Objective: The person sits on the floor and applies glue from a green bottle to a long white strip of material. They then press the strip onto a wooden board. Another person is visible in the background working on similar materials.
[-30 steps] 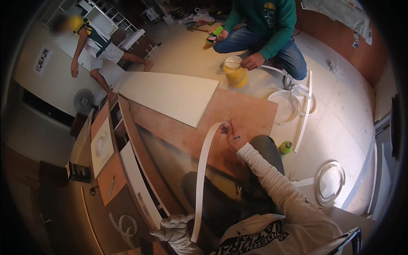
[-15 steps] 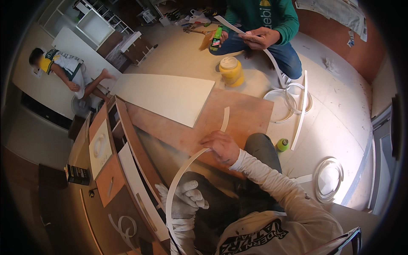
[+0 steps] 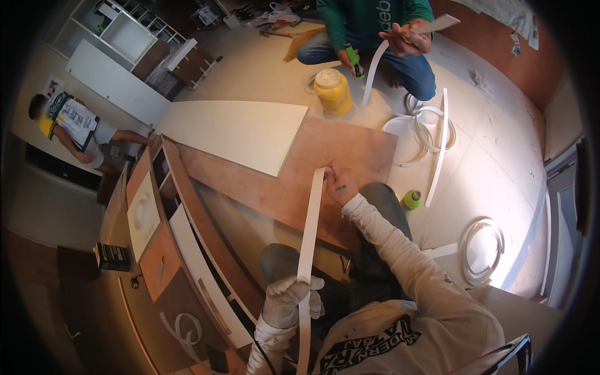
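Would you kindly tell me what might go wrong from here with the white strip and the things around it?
The white strip could slip or spring aside if either grip eased, as only the gloved left hand and bare right hand appear to hold it.

The green bottle might tip if the right knee shifted, since it is on the floor close by.
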`<state>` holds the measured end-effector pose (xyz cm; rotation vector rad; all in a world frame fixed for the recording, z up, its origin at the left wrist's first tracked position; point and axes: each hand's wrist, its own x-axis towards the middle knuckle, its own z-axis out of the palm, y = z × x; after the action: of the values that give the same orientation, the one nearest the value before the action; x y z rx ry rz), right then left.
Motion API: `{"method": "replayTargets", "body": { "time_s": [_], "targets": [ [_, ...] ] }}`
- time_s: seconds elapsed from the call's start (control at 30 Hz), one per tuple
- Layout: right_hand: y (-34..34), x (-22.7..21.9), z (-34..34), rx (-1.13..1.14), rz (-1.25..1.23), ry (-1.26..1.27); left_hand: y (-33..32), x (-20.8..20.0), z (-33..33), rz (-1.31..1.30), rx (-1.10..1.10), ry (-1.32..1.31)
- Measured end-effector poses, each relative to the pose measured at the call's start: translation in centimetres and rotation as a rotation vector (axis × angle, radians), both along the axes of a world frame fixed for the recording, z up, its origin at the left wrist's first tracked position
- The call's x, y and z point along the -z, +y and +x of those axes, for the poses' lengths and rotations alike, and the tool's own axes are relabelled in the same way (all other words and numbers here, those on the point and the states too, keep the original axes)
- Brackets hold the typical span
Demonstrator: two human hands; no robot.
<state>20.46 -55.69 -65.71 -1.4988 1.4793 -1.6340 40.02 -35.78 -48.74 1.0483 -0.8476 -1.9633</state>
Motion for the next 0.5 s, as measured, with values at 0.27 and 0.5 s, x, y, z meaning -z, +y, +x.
{"method": "replayTargets", "body": {
  "time_s": [0.27,0.5],
  "targets": [
    [-3.8,7.1,-4.2,0.121,0.208,-0.044,1.8,0.3,1.5,-0.046,-0.079,0.083],
    [-1.3,4.9,-2.5,-0.048,-0.115,0.126,0.8,3.8,4.9,-0.019,-0.159,0.34]
  ]
}}
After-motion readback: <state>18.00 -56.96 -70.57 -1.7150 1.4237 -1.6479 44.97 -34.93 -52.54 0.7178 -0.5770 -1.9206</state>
